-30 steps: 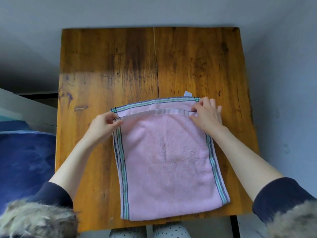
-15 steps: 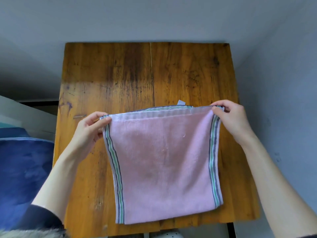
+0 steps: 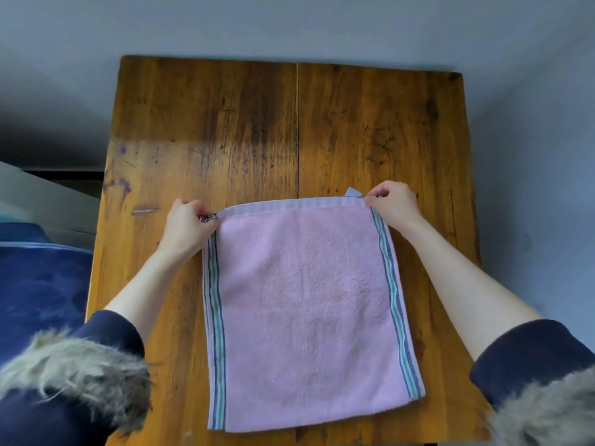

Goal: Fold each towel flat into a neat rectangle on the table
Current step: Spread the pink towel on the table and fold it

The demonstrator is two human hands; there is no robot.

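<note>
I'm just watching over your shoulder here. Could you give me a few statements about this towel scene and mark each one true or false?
1. Each hand pinches a far corner of the pink terry towel: left hand, right hand. True.
2. The towel lies on a glass table. False: the table is brown wood.
3. Striped bands run down the towel's two side edges. True.
4. A second towel lies on the table. False: only one is there.

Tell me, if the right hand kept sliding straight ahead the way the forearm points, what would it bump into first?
Probably nothing. The right hand, pinching the pink striped terry towel at its far corner, points across bare brown wooden table; beyond lies only its far edge. Height above the wood is unclear.
</note>
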